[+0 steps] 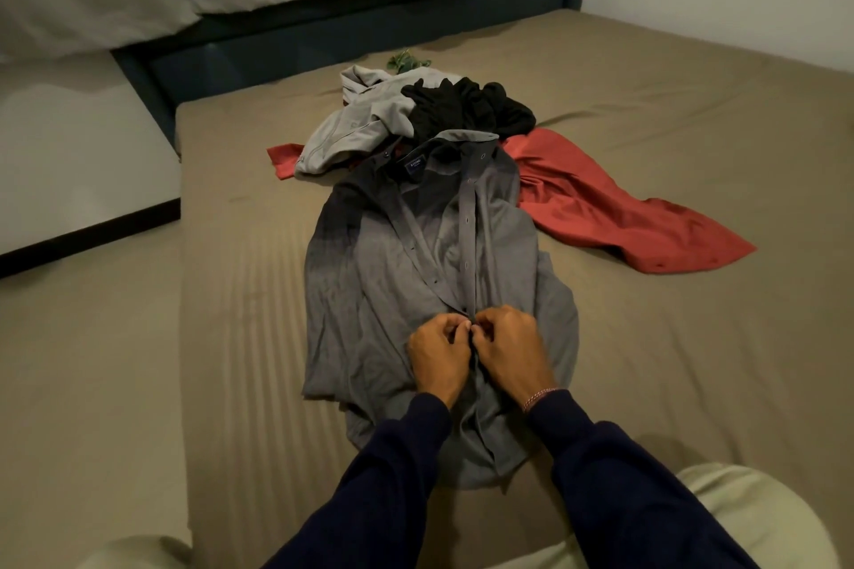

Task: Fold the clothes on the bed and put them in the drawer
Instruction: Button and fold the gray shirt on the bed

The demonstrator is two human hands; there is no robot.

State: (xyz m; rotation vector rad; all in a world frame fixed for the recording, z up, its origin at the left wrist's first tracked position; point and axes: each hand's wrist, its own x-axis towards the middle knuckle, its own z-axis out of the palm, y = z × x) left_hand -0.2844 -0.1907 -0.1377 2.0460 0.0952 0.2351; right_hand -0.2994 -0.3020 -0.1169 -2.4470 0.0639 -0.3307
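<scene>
Head view, lower centre: grey button-up shirt (416, 273) spread front-up on the olive bed sheet (693, 129), collar toward the headboard, apparently laid flat for buttoning before folding. Left hand (436, 356) and right hand (510, 349) both pinch its placket, fingers curled (likely closing a button). Dark collar label (414, 165): writing too small to read. Upper centre, unfolded pile: light grey garment (356, 125), black garment (466, 109), red shirt (614, 208). Drawer not visible.
</scene>
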